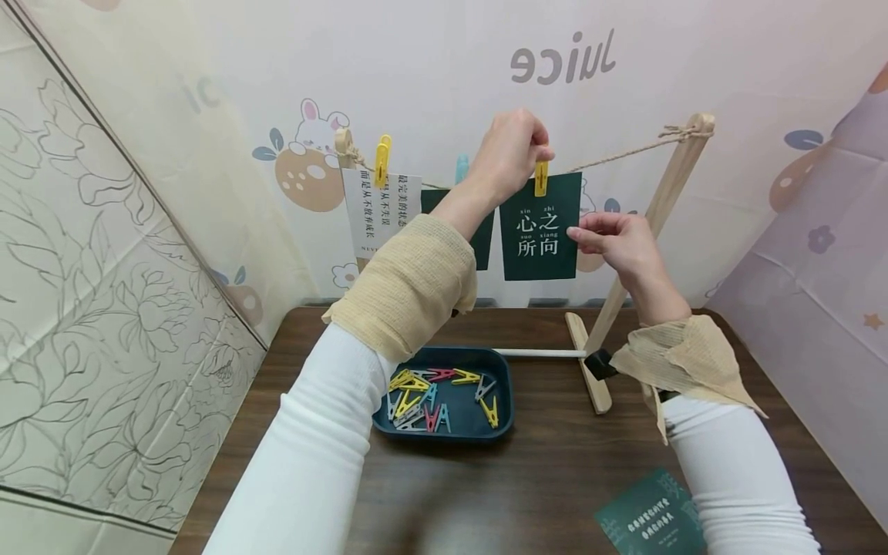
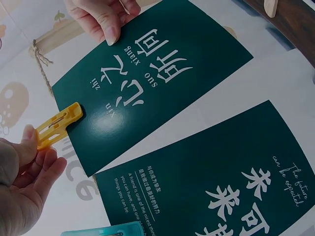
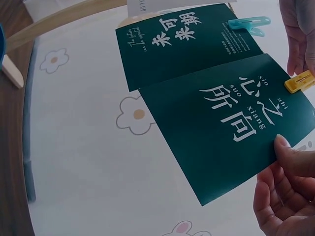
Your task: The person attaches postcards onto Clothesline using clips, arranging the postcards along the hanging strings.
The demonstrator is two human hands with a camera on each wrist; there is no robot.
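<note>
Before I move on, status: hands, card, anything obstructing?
Left hand pinching yellow clip on dark green card; right hand holding card's side edge. Second green card hangs close alongside; left forearm partly hides it in head view.

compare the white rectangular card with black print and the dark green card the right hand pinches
The white rectangular card bears black characters; the dark green rectangular card bears large white ones. In the head view, the white card is farther left, the green card farther right. No hand holds the white card; the right hand pinches the green card's edge. Each has a yellow plastic clothespin on its top edge.
</note>
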